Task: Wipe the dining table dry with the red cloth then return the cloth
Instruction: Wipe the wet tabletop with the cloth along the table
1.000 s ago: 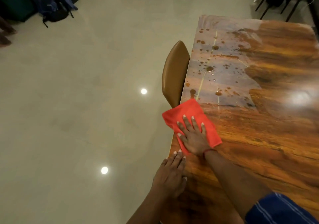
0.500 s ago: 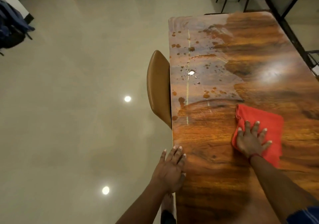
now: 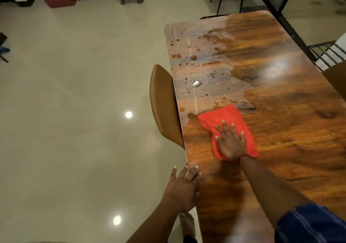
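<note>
Red cloth (image 3: pixel 227 119), folded flat, lies under my right hand (image 3: pixel 231 144), fingers spread, pressing it onto the wet counter (image 3: pixel 280 111); left hand (image 3: pixel 182 190) rests open on the counter's edge.

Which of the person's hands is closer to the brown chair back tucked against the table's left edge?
Left. The left hand rests on the table edge just below the chair back. The right hand lies flat on the red cloth, farther in across the tabletop.
</note>
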